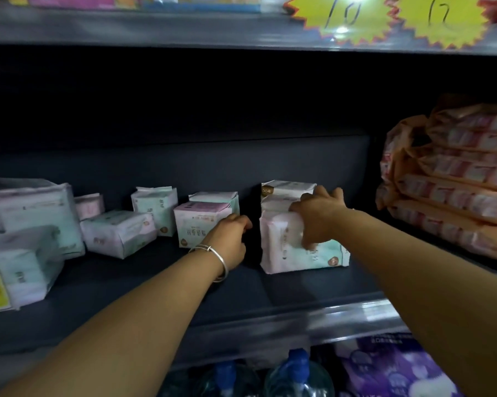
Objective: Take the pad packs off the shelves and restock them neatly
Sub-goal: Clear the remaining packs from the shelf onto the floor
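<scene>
Gripping front pad pack (296, 247): right hand (318, 213); left hand (230, 239) beside.

Both arms outstretched — left hand (232, 239) curled, right hand (317, 216) gripping.

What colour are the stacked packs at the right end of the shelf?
Orange with pink and white panels, seen in the head view: stacked packs.
</scene>
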